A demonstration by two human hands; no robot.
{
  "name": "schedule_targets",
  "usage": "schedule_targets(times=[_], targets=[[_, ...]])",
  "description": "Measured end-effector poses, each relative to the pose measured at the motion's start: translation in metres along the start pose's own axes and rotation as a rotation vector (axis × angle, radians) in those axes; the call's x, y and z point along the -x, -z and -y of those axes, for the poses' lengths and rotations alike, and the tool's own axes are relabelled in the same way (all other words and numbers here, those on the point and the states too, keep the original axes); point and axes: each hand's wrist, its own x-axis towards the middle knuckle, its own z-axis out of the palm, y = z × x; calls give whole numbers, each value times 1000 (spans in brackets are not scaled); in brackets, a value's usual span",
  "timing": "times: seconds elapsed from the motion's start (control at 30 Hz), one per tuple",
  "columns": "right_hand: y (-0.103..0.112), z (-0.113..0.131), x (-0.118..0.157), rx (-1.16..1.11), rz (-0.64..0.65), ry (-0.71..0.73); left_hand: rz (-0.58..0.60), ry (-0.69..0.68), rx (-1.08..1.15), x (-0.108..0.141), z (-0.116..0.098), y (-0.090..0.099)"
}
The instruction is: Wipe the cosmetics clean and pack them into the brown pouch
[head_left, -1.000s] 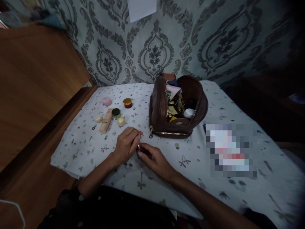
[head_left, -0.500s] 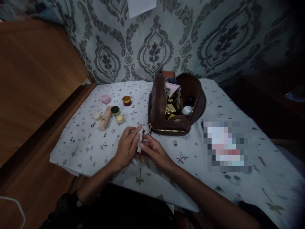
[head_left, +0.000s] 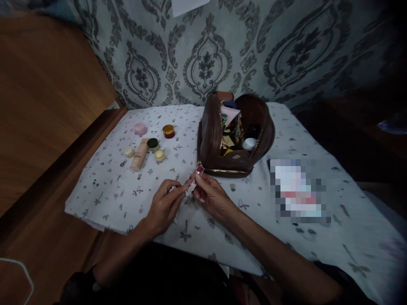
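Between my hands is a small clear-and-dark-red cosmetic item (head_left: 199,170), with a pale part at its lower end; its exact kind is too small to tell. My right hand (head_left: 211,192) pinches it between thumb and fingers, just in front of the bag. The fingertips of my left hand (head_left: 165,203) close on its lower end from the left. Close behind stands a brown cosmetic bag (head_left: 208,140), unzipped, packed with sachets, a white-lidded jar (head_left: 250,144) and other small items.
Left on the patterned cloth (head_left: 111,190) lie a beige tube (head_left: 139,156), a pink jar (head_left: 140,128), a red jar with a gold lid (head_left: 168,131), a dark-lidded jar (head_left: 153,144) and two small pale pots. A blurred-out flat object (head_left: 297,190) lies at right.
The small item has turned and risen slightly to the right, so its red part shows near the bag's corner. My left hand has drawn a little down and left, its fingers lower.
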Motion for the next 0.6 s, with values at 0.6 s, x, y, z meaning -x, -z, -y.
schedule_targets(times=[0.6], targets=[[2, -5, 0, -126, -6, -19, -211, 770, 567, -12, -9, -7]])
